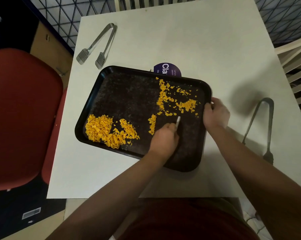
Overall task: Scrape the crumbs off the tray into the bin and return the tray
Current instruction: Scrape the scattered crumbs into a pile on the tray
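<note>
A black speckled tray [128,97] lies slanted on the white table [189,40]. Orange crumbs [102,130] are heaped in its near left corner, and looser orange crumbs [174,99] are scattered over its right half. My left hand [163,139] is over the tray's near right part, fist closed on a thin metal scraper [178,121] whose tip points at the scattered crumbs. My right hand [215,113] grips the tray's right rim. No bin is in view.
Metal tongs [99,44] lie at the table's far left corner. A second pair of tongs [260,125] lies to the right of the tray. A purple round sticker [168,69] peeks out behind the tray. A red chair [21,115] stands to the left.
</note>
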